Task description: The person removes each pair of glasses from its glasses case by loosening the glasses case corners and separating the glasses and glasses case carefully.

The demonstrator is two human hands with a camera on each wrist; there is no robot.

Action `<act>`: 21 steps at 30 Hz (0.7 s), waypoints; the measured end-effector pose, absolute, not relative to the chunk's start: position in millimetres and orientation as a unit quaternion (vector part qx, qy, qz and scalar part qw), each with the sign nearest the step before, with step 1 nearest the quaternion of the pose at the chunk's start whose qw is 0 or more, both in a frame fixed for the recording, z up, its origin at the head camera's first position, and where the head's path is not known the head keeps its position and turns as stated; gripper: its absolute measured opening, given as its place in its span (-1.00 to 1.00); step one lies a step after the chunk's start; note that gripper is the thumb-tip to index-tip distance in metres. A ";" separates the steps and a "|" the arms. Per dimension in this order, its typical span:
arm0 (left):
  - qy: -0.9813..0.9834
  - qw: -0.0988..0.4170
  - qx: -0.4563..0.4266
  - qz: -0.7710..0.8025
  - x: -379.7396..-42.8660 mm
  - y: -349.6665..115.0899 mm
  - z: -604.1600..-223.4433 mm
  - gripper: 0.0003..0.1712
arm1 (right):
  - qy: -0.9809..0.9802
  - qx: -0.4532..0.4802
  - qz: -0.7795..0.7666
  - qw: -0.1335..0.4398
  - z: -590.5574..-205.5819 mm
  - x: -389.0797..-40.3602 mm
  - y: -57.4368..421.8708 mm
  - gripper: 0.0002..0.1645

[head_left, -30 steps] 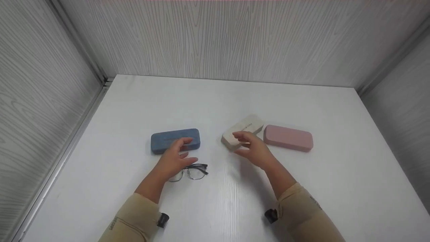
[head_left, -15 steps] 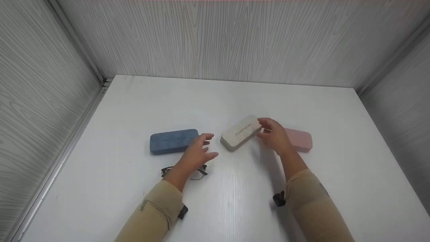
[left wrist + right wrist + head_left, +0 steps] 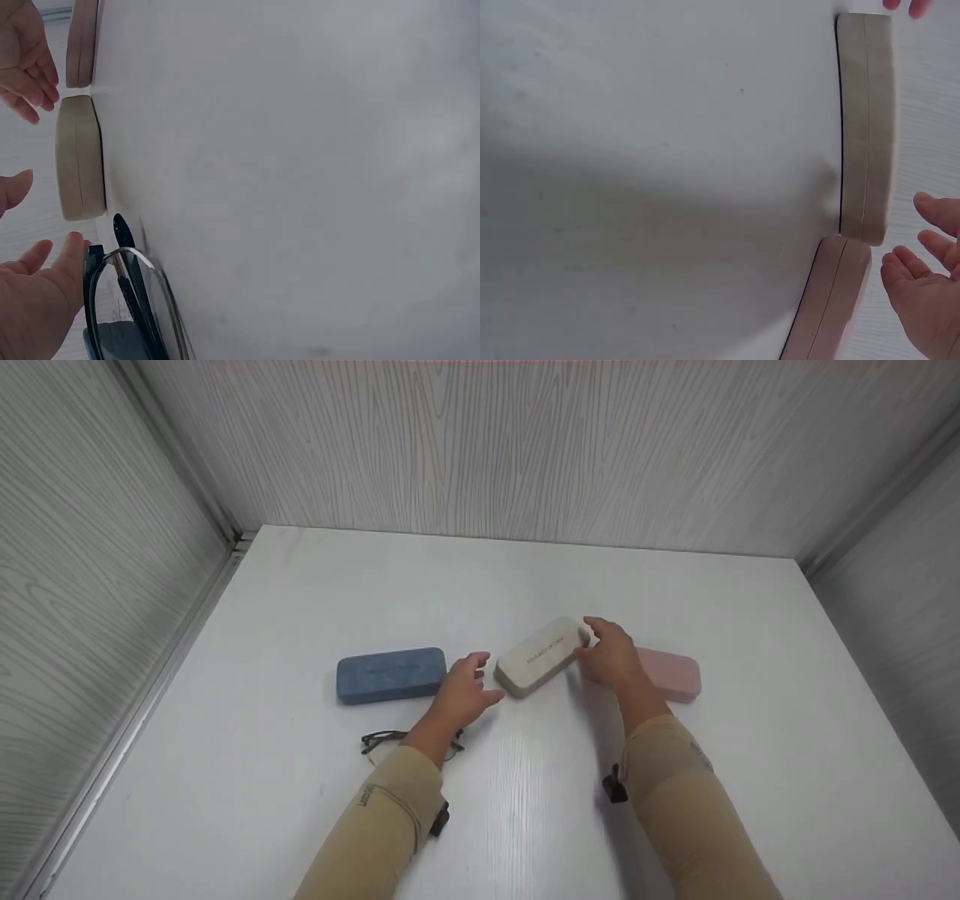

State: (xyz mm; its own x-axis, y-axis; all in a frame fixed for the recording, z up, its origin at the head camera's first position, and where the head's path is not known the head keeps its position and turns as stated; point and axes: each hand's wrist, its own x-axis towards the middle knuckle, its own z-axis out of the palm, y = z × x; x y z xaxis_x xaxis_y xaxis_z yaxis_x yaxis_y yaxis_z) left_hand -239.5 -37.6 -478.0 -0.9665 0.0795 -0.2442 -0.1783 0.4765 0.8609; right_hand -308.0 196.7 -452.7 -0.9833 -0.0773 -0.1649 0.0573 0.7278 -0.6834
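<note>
A cream glasses case [image 3: 541, 657] lies closed and slanted on the white table, small lettering on its lid. At its right end is my right hand [image 3: 611, 654], thumb and fingers spread around that corner; the right wrist view shows the fingers [image 3: 904, 271] just off the case. My left hand [image 3: 463, 690] hovers by its near left end, fingers parted and holding nothing. Left of that hand sits a blue glasses case [image 3: 391, 675]. A pair of glasses [image 3: 384, 737] with dark temples lies under my left forearm, partly hidden.
A pink glasses case [image 3: 673, 675] rests at the right, its left part behind my right hand and its end close against the cream case. Grey wood-grain panels [image 3: 480, 450] enclose the table at the back and sides.
My left hand has moved right, from over the blue case and glasses toward the cream case. My right hand has shifted from the cream case's near end to its far right end.
</note>
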 end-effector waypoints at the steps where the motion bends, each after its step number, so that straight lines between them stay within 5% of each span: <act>1: 0.849 0.130 -0.033 0.511 -239.5 -36.8 -478.5 -0.25 | 0.927 -0.005 -0.363 0.097 -453.5 -309.2 196.3 -0.29; 13: 0.833 0.166 -0.042 0.526 -240.7 -38.2 -480.5 -0.19 | 0.941 -0.019 -0.318 0.116 -455.8 -312.5 189.6 -0.26; 21: 0.833 0.169 -0.043 0.525 -243.8 -42.5 -482.1 -0.16 | 0.943 -0.033 -0.317 0.097 -460.1 -307.0 186.0 -0.44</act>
